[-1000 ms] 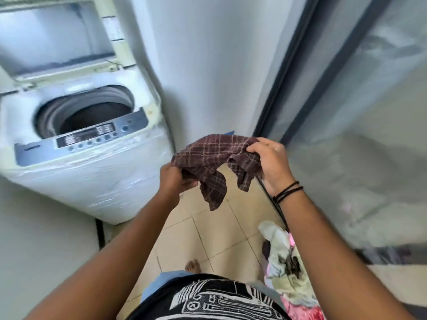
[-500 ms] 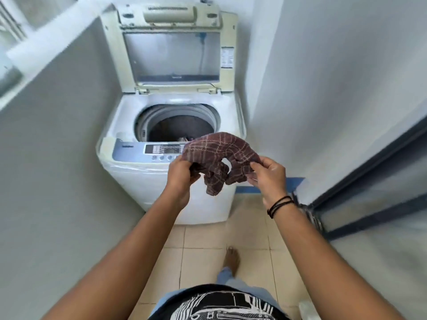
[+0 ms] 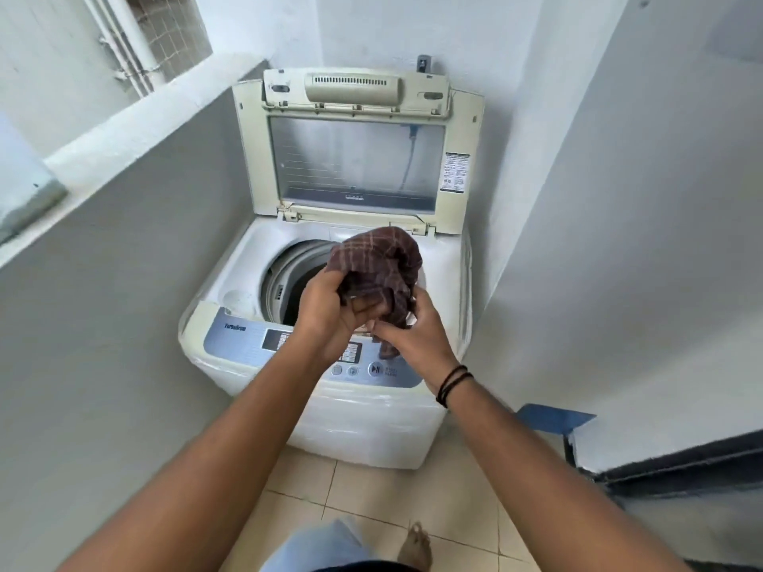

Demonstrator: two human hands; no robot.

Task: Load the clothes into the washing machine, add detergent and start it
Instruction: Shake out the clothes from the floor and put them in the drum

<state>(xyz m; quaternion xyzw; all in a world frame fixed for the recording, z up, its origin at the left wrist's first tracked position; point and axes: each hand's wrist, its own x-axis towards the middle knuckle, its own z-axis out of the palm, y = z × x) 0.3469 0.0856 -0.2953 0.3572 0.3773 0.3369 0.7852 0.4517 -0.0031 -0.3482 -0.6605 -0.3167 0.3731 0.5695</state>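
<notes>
Head view shows our 2 hands bunching a maroon plaid cloth (image 3: 377, 262) over the front rim of the washing machine (image 3: 247, 258). Our left hand (image 3: 330, 311) grips its underside with curled fingers and our right hand (image 3: 413, 330) pinches a hanging end. Behind them the lid (image 3: 460, 192) stands upright and the drum mouth (image 3: 289, 278) lies open, with walls close on both sides.

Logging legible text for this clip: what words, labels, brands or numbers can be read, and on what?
"TurboDrum", as far as it can be made out: on the control panel of the washing machine.
Sticker on the raised lid: too small to read.
Mark at the lid window's lower edge: blurred.
Button labels: unreadable.
</notes>
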